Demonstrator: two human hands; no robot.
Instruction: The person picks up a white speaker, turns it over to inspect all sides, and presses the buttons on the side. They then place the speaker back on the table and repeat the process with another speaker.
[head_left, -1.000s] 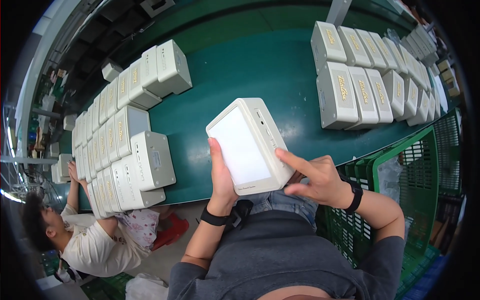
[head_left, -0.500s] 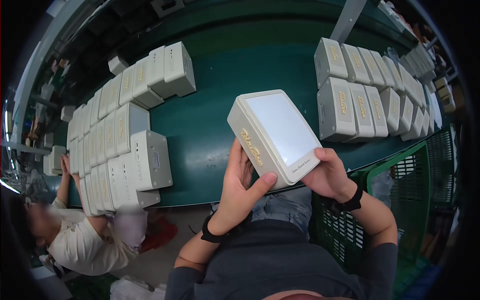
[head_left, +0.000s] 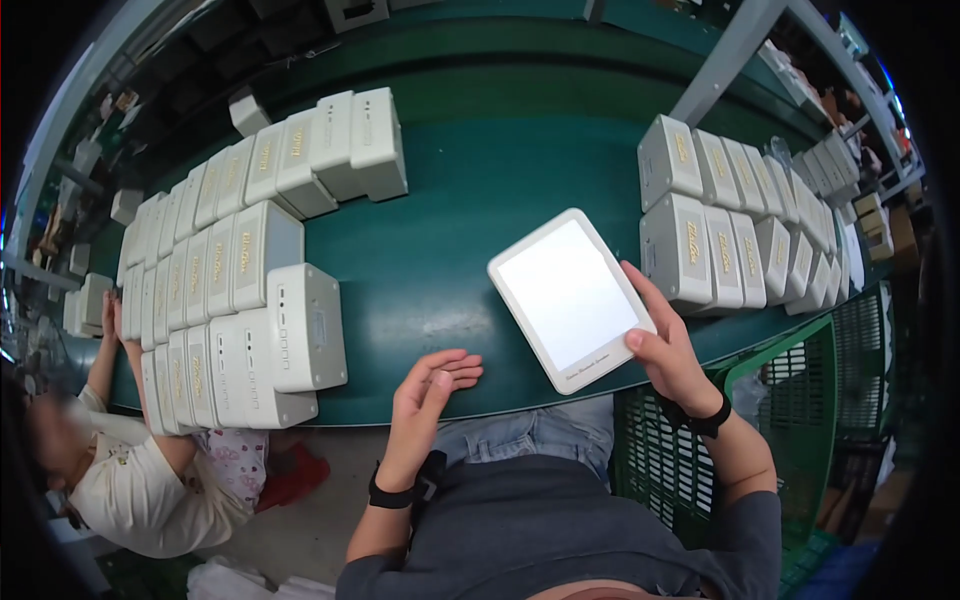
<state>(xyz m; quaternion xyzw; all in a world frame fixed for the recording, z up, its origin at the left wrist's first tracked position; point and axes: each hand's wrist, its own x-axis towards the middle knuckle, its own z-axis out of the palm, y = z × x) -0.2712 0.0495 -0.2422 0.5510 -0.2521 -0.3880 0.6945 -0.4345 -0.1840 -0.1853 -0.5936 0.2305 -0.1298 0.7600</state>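
Observation:
A cream, box-shaped speaker (head_left: 574,302) with a bright white front panel is tilted up above the near edge of the table. My right hand (head_left: 664,345) grips its lower right corner, thumb on the front and fingers along the side. Away from it, my left hand (head_left: 432,388) hangs over the table's near edge, holding nothing, its fingers loosely stretched. To the left stand rows of similar cream speakers (head_left: 305,325), some showing gold lettering and some rows of ports. Another two rows of cream speakers (head_left: 680,250) stand at the right.
The green table (head_left: 420,280) runs under everything. Beside my right arm is a green plastic crate (head_left: 665,450). At the left, another person (head_left: 165,480) reaches toward the far-left speakers. A grey metal post (head_left: 730,65) rises behind the right rows.
My left hand has let go of the speaker and drawn back to the left. The speaker, now in my right hand alone, has turned so its front panel faces me more squarely.

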